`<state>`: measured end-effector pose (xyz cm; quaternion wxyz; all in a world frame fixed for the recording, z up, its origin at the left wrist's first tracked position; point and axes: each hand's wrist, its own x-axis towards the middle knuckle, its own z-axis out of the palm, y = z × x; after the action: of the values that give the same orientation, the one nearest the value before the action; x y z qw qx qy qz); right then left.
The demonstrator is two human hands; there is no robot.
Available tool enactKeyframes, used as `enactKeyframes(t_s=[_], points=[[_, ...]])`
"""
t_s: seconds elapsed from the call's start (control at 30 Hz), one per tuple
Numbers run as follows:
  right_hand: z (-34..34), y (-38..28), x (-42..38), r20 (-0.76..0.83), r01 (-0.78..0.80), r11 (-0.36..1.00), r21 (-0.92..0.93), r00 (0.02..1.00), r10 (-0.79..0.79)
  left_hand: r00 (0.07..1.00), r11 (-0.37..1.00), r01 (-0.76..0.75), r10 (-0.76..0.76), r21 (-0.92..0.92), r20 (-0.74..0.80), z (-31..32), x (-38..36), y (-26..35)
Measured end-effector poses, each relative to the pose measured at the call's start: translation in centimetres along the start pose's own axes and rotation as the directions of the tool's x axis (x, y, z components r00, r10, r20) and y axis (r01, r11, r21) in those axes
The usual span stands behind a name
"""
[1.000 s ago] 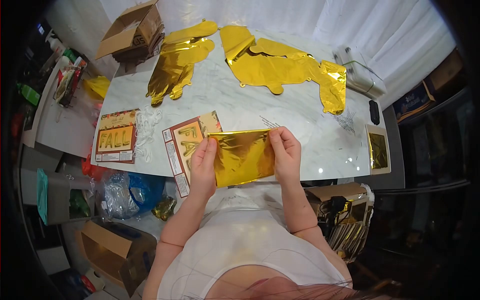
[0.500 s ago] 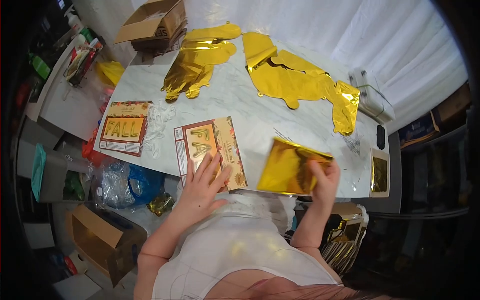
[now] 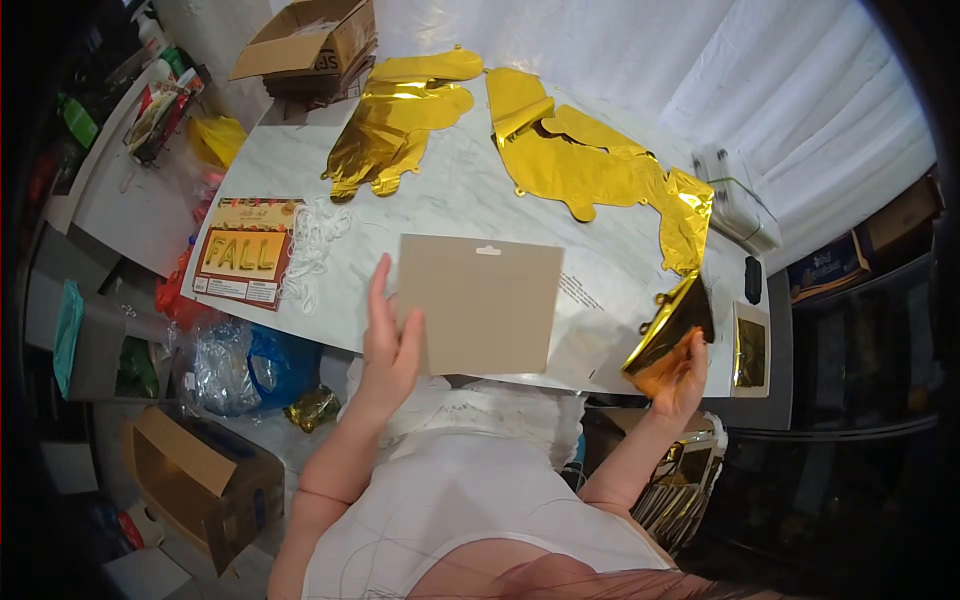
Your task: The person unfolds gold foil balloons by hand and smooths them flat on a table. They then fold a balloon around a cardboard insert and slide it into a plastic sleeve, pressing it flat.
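A plain grey-brown cardboard card (image 3: 480,310) with a hang hole lies in front of me, its blank side up. At its left edge is my left hand (image 3: 388,345), fingers apart, thumb touching or nearly touching the card. My right hand (image 3: 680,388) pinches a folded gold foil balloon (image 3: 672,330) at the table's front right. Behind it, a flat gold foil balloon piece (image 3: 580,170) stretches across the back right, and another gold foil balloon piece (image 3: 395,120) lies at the back left. A printed "FALL" card (image 3: 243,252) sits on the left beside a white string bundle (image 3: 318,245).
An open cardboard box (image 3: 310,50) stands at the back left corner. Strapped clear packs (image 3: 740,205), a black object (image 3: 753,280) and a framed gold packet (image 3: 752,350) line the right edge. Below left are plastic bags (image 3: 240,365) and another box (image 3: 215,480).
The card under my left hand has been turned from its printed face to its blank back and lies further right. My right hand has carried the folded foil to the right, tilting it.
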<state>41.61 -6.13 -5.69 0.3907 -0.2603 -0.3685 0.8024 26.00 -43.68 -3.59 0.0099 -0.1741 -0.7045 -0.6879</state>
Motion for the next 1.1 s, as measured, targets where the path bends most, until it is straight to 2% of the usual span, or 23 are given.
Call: enactKeyframes(t_s=[0.03,0.07,0.1,0.13,0.17,0.2,0.23,0.3,0.33,0.37,0.43,0.57,0.63,0.67,0.73,0.77,0.83,0.87,0.93,0.97,1.03,1.1], points=[[0.9,0.5,-0.4,-0.041,0.003,0.999,-0.054,0.999,-0.005,0.991,0.992,0.125,-0.126,0.012,0.037,0.4,0.4,-0.6],[1.7,0.8,-1.0,-0.016,-0.004,0.994,-0.108,1.0,0.002,0.966,0.968,0.248,-0.249,0.03,0.069,0.7,0.6,-1.2],[2.5,1.1,-1.5,0.011,-0.013,0.987,-0.162,1.0,0.015,0.968,0.969,0.244,-0.246,0.032,0.058,1.0,0.6,-2.0],[3.8,1.7,-1.9,0.104,-0.045,0.984,-0.171,0.993,0.063,0.999,0.977,0.054,-0.054,0.205,-0.006,0.7,0.4,-2.7],[3.3,2.2,-1.7,0.119,-0.059,0.984,-0.167,0.99,0.079,0.99,0.917,-0.123,0.14,0.378,-0.018,0.5,0.3,-2.9],[2.6,2.5,-1.2,0.121,-0.071,0.98,-0.185,0.988,0.094,0.981,0.905,-0.115,0.17,0.408,-0.099,0.1,0.2,-2.2],[2.0,3.0,-0.8,0.122,-0.082,0.975,-0.205,0.987,0.109,0.979,0.9,-0.106,0.17,0.422,-0.115,-1.1,0.1,-1.5],[2.4,3.5,-0.7,0.135,-0.1,0.979,-0.18,0.983,0.125,0.983,0.781,-0.096,0.173,0.617,-0.066,-4.4,0.0,-0.4],[1.8,3.6,-0.4,0.157,-0.097,0.978,-0.184,0.979,0.127,0.969,0.797,0.025,0.129,0.603,-0.211,-5.4,0.0,0.1],[1.1,3.6,-0.1,0.176,-0.093,0.978,-0.188,0.976,0.126,0.967,0.793,0.033,0.129,0.608,-0.221,-6.5,0.0,0.0],[0.9,3.9,0.4,0.195,-0.093,0.978,-0.189,0.972,0.13,0.905,0.66,0.213,0.144,0.72,-0.4,-9.1,-0.1,-0.6],[1.2,3.8,0.1,0.181,-0.089,0.97,-0.225,0.975,0.131,0.912,0.645,0.18,0.174,0.743,-0.372,-11.6,0.0,-3.7],[1.2,3.7,-0.1,0.16,-0.076,0.967,-0.244,0.98,0.117,0.943,0.693,0.202,0.053,0.692,-0.328,-11.6,-0.5,-3.5],[1.0,3.7,-0.1,0.164,-0.068,0.969,-0.24,0.98,0.109,0.943,0.694,0.202,0.052,0.691,-0.327,-11.5,-0.8,-2.9],[1.2,3.7,-0.2,0.17,-0.06,0.971,-0.233,0.98,0.101,0.98,0.713,0.147,-0.011,0.685,-0.199,-11.2,-1.3,-1.1],[1.6,3.6,-0.5,0.173,-0.058,0.97,-0.234,0.98,0.1,0.98,0.712,0.147,-0.011,0.686,-0.199,-11.0,-1.3,-0.6],[1.6,3.5,-0.5,0.176,-0.061,0.969,-0.24,0.979,0.105,0.962,0.722,0.097,0.11,0.685,-0.252,-10.6,-1.6,0.0],[1.5,3.6,-0.4,0.194,-0.068,0.97,-0.235,0.974,0.115,0.961,0.721,0.102,0.106,0.685,-0.255,-10.7,-1.5,-0.1],[1.5,3.6,-0.2,0.219,-0.072,0.971,-0.229,0.968,0.124,0.938,0.563,0.066,0.246,0.824,-0.244,-10.8,-0.5,-0.4],[1.7,3.6,-0.3,0.213,-0.068,0.969,-0.236,0.97,0.12,0.936,0.563,0.066,0.251,0.823,-0.247,-11.2,-0.7,-1.0],[1.9,3.7,-0.2,0.205,-0.062,0.969,-0.24,0.972,0.113,0.978,0.611,0.112,0.072,0.783,-0.196,-12.9,-1.3,-2.3],[1.6,3.8,-0.3,0.194,-0.047,0.965,-0.256,0.976,0.099,0.969,0.635,0.122,0.092,0.763,-0.231,-13.7,-1.4,-2.5]])
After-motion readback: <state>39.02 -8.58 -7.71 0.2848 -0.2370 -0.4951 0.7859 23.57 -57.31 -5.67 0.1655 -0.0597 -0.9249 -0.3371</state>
